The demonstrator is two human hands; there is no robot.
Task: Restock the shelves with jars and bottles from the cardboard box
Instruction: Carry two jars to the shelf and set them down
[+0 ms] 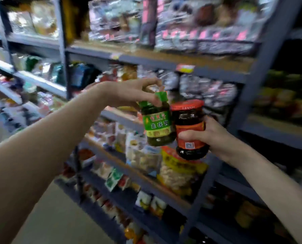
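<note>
My left hand (138, 93) pinches the green lid of a dark jar with a green label (158, 126), held from above. Right beside it, my right hand (211, 136) grips the side of a jar with a red lid and red label (190, 131). The two jars touch side by side in mid-air in front of the dark metal shelves (164, 61). The cardboard box is not in view.
Packets and bags of food (175, 169) fill the shelf rows at all heights, blurred by motion. A dark upright post (262, 67) separates this bay from another shelf unit (278, 131) to the right. Bare floor (58, 217) lies at lower left.
</note>
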